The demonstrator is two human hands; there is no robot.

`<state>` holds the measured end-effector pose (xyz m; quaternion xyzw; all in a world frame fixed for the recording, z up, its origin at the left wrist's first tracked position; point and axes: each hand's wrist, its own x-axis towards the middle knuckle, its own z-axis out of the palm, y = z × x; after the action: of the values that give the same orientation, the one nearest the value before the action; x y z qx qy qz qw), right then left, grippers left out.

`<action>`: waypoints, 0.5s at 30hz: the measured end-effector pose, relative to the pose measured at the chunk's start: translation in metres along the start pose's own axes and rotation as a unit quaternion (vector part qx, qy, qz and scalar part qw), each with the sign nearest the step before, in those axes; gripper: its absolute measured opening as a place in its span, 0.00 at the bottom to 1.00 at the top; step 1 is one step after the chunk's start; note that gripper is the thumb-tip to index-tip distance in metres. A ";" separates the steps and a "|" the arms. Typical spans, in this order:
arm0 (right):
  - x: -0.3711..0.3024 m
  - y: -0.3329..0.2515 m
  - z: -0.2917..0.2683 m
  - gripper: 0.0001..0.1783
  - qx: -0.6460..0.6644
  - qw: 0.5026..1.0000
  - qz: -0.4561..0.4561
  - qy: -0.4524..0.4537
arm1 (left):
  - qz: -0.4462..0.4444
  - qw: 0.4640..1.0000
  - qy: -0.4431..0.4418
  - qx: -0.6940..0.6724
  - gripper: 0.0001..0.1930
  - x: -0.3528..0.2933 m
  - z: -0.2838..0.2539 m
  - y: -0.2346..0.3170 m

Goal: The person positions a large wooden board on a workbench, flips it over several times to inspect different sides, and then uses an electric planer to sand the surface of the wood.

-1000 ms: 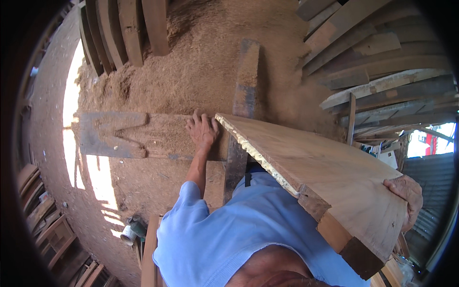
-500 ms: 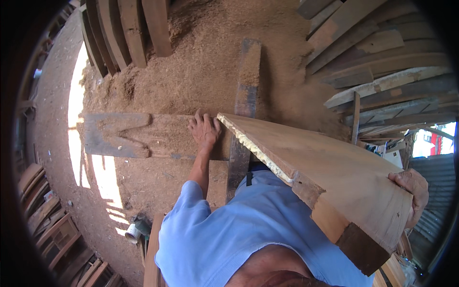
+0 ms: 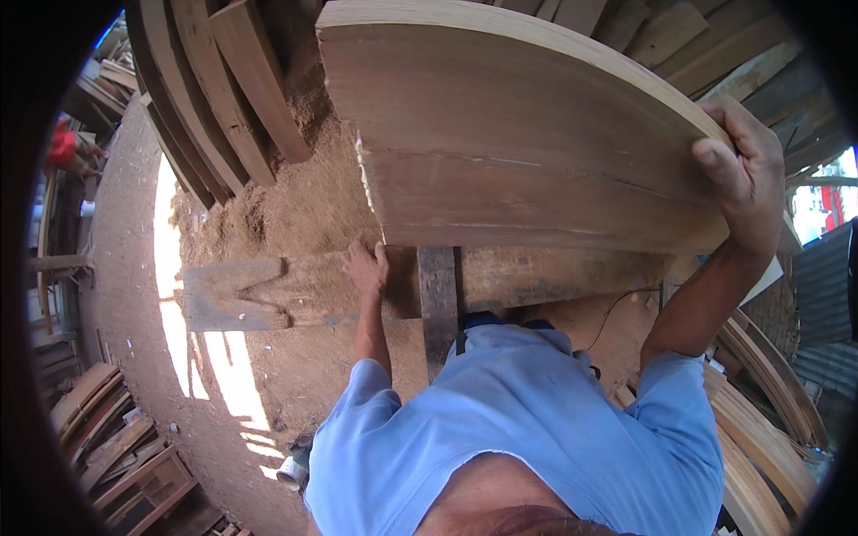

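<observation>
Gripping flat, grained wd panel (image 3: 527,134), R hand (image 3: 751,174)

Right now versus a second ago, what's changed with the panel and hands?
The right hand has swung the wooden panel forward, away from the blue shirt, turning another broad face into view. It still grips the panel. The left hand stays near the panel's left corner, by the plank.

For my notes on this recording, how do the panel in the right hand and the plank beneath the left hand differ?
The panel is tilted up in the right hand; the plank lies flat.
The panel is broad; the plank is narrower.
The panel's face looks fairly clean; the plank is dusty.
Both are wooden.
</observation>
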<state>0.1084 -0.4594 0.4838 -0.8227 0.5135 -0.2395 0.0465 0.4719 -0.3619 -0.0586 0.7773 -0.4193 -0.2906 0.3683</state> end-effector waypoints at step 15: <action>0.048 0.032 0.020 0.48 -0.146 0.989 0.024 0.008 | 0.163 0.935 -0.128 -0.289 0.19 0.039 -0.042 0.161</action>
<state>0.1081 -0.5191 0.4728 -0.8063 0.5627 -0.1672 -0.0726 0.4522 -0.4422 0.0907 0.5146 -0.4813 -0.4325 0.5626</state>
